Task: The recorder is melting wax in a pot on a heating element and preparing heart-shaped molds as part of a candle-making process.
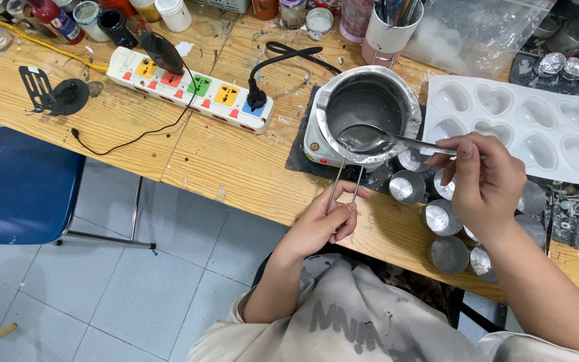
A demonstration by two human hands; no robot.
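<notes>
pot [368, 107]: dull grey metal, foil-wrapped rim, at the right fingertips
spoon [376, 137]: shiny metal, between the right fingers
handle [344, 182]: thin bare wire, under the left fingers
cups [439, 218]: crinkled glossy foil, below the right fingers
mould [524, 127]: smooth white plastic, matt, beyond the right fingers
table [236, 167]: raw, stained wood
strip [189, 87]: glossy plastic
apron [356, 315]: smeared cloth

Craft workshop: cluttered wooden workbench [236, 167]

wooden table [236, 167] with power strip [192, 89], mould [524, 127]
</notes>
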